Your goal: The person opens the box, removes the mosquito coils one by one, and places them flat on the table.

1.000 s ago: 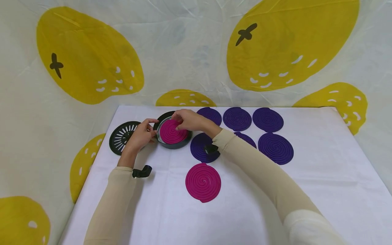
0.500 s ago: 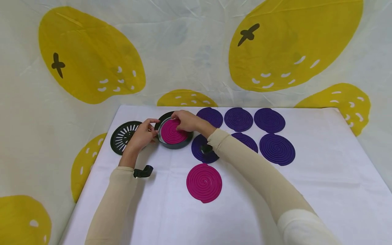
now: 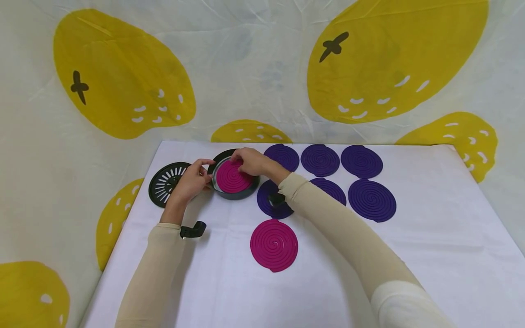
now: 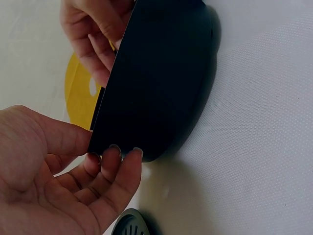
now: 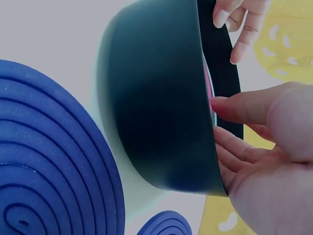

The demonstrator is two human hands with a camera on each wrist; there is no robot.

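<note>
A pink mosquito coil (image 3: 230, 177) lies inside a round dark mosquito coil holder (image 3: 235, 197) near the back left of the table. My left hand (image 3: 192, 182) grips the holder's left rim, thumb on the edge and fingertips against the outer wall in the left wrist view. Reaching over from the right, my right hand (image 3: 255, 163) pinches the coil with its fingers inside the rim. In the right wrist view the holder's wall (image 5: 161, 98) hides most of the coil and the fingertips. The slotted black lid (image 3: 162, 182) sits left of the holder, partly behind my left hand.
Several purple coils (image 3: 372, 200) lie in two rows right of the holder; the right forearm covers parts of some. A second pink coil (image 3: 274, 246) lies in front of them. A patterned cloth (image 3: 254, 91) hangs behind the white table (image 3: 221, 273).
The right hand and forearm have shifted slightly, fingers staying at the pink coil in the holder. The left hand keeps its hold on the rim. The whole view has drifted slightly.
</note>
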